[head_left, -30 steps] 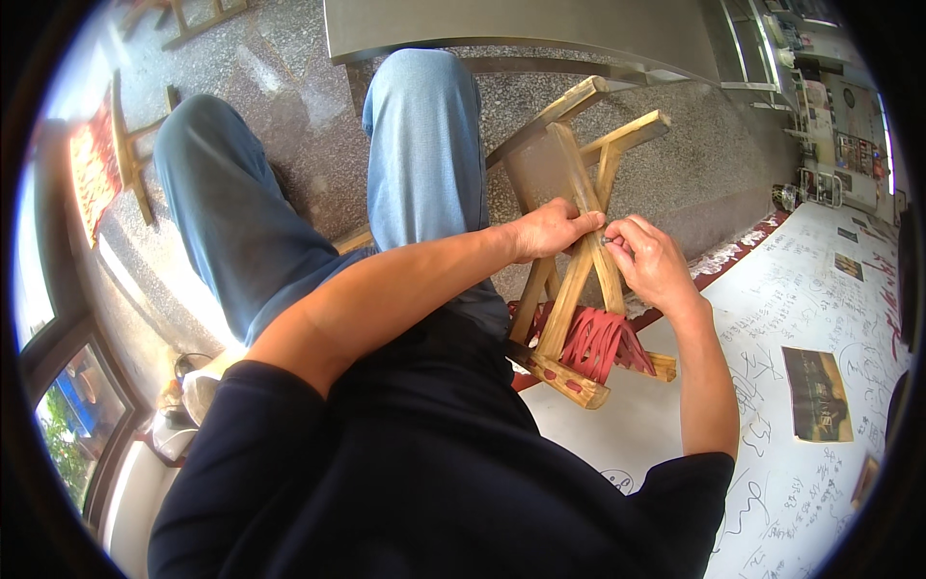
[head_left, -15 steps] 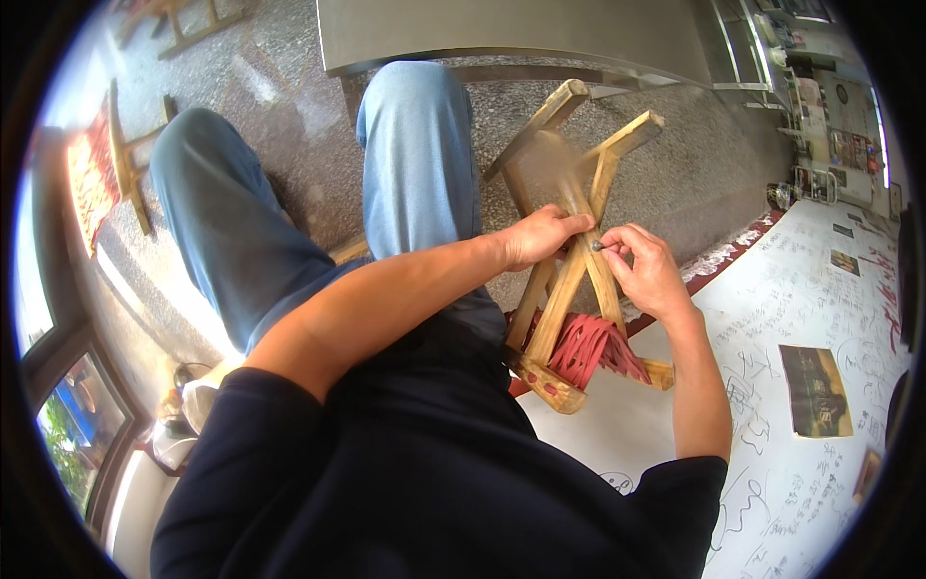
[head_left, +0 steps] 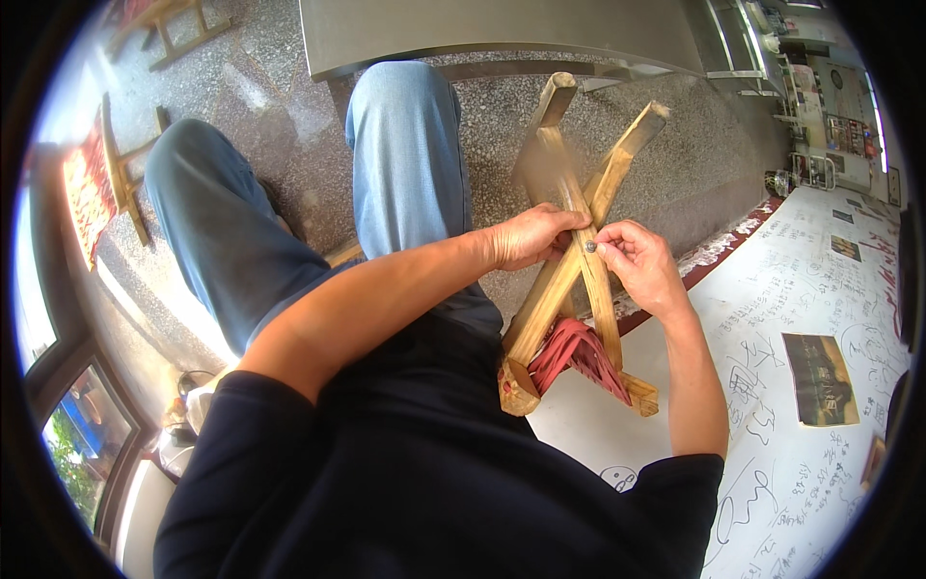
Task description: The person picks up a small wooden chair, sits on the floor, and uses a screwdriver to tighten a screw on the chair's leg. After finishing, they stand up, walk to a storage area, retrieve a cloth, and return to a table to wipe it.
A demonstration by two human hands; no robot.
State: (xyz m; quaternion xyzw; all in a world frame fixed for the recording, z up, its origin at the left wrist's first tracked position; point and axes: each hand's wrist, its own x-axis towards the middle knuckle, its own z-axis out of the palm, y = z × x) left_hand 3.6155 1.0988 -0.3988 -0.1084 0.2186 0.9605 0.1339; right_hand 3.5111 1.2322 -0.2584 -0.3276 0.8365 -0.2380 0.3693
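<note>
Beside my right knee is a wooden folding stool (head_left: 546,307) with crossed legs, held at a tilt, its seat of red straps (head_left: 576,355) toward my body. My left hand (head_left: 529,238) is closed around a leg close to the crossing, with its thumb on top. At the crossing sits a small round metal fastener, seemingly a bolt head or nut (head_left: 590,246). The fingers of my right hand (head_left: 643,265) pinch at the edge of this fastener. A smudge blurs the upper legs.
Ahead stands a grey metal-topped table (head_left: 502,27). To the right runs a white wall (head_left: 752,386) covered in handwriting, with a dark picture (head_left: 820,379) on it. Another wooden stool (head_left: 122,169) with a red seat stands at left, near a window (head_left: 81,434).
The stool has turned a little in my hands: its seat end has shifted left and toward me. The fastener shows more plainly beside my right fingertips. Both hands keep their holds.
</note>
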